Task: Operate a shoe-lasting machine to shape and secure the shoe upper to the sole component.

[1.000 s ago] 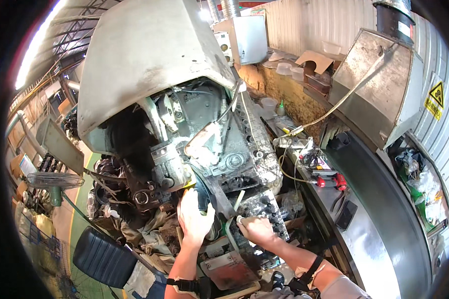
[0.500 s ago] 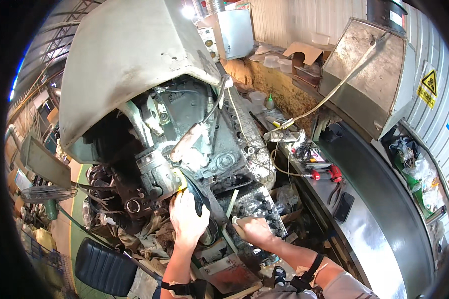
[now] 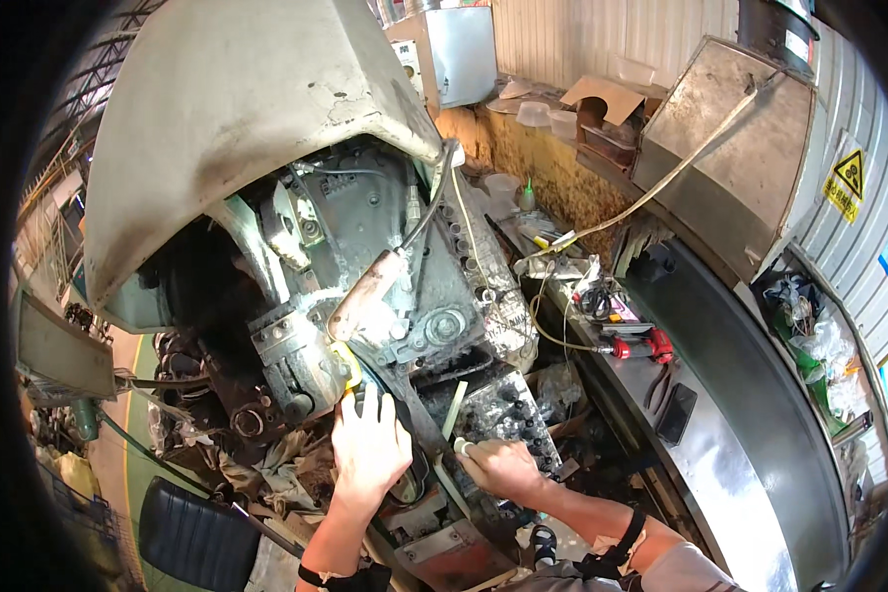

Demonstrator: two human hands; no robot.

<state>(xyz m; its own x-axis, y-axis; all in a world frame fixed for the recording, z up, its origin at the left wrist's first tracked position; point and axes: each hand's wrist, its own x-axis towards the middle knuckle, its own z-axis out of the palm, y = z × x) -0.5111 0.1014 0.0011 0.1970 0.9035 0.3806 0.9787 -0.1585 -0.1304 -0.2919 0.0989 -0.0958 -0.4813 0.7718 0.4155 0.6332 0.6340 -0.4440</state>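
My left hand [image 3: 370, 444] lies with fingers stretched out and slightly apart at the front of a large greasy machine [image 3: 365, 227]. Its fingertips are just below a bent yellow piece [image 3: 348, 367], beside a dark curved piece [image 3: 402, 409] whose kind I cannot make out. To the right, my right hand [image 3: 505, 467] is closed in a fist around a handle with a pale round end [image 3: 462, 447], which pokes out by the thumb. A pale upright lever [image 3: 455, 409] stands just beyond that fist. A handled lamp-like tool [image 3: 367, 293] with a cable rests against the machine above my left hand.
A big cream hood [image 3: 257, 128] overhangs the machine. On the metal bench at right lie a red power tool [image 3: 644, 345], pliers [image 3: 657, 388] and a phone [image 3: 676, 413]. A black seat [image 3: 199, 533] stands at lower left. Rags [image 3: 286, 474] lie below the machine.
My left hand's fingers have straightened and sit slightly lower from the yellow piece. My right hand keeps its grip on the handle. The view has shifted a little, moving the machine leftward.
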